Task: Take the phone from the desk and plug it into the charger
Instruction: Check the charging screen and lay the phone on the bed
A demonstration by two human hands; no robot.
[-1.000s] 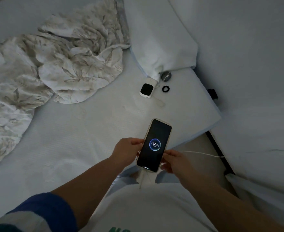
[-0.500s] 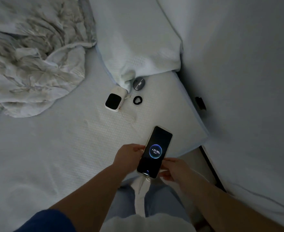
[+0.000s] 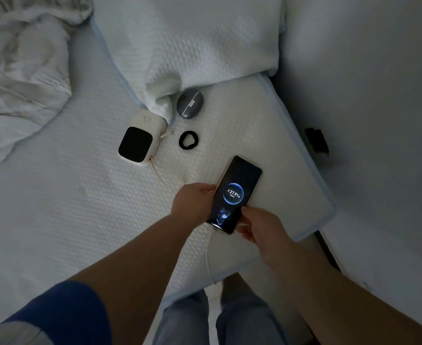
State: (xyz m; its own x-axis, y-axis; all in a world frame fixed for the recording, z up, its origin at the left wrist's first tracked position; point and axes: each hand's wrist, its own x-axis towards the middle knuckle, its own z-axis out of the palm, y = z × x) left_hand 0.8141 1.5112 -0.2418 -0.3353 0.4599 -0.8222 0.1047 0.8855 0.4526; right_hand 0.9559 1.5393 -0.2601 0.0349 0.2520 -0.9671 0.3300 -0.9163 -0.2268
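Note:
The phone (image 3: pixel 236 192) has a dark screen lit with a round charging symbol reading 27.91%. It is low over the white mattress (image 3: pixel 80 207) near the right corner; whether it touches the bed I cannot tell. My left hand (image 3: pixel 192 202) grips its left edge and my right hand (image 3: pixel 259 226) grips its lower right edge. A thin white charger cable (image 3: pixel 208 260) runs from the phone's bottom end down over the mattress edge toward my legs.
Beyond the phone lie a black hair tie (image 3: pixel 188 140), a white block-shaped device with a dark face (image 3: pixel 140 143) and thin cord, and a grey round case (image 3: pixel 190 102). A white pillow (image 3: pixel 192 41) lies behind them, a crumpled blanket (image 3: pixel 18 78) to the left, a wall (image 3: pixel 379 95) to the right.
Both hands have carried the phone forward from above my lap, out over the mattress corner. The charging reading rose from 27.90% to 27.91% and an animation appeared low on the screen.

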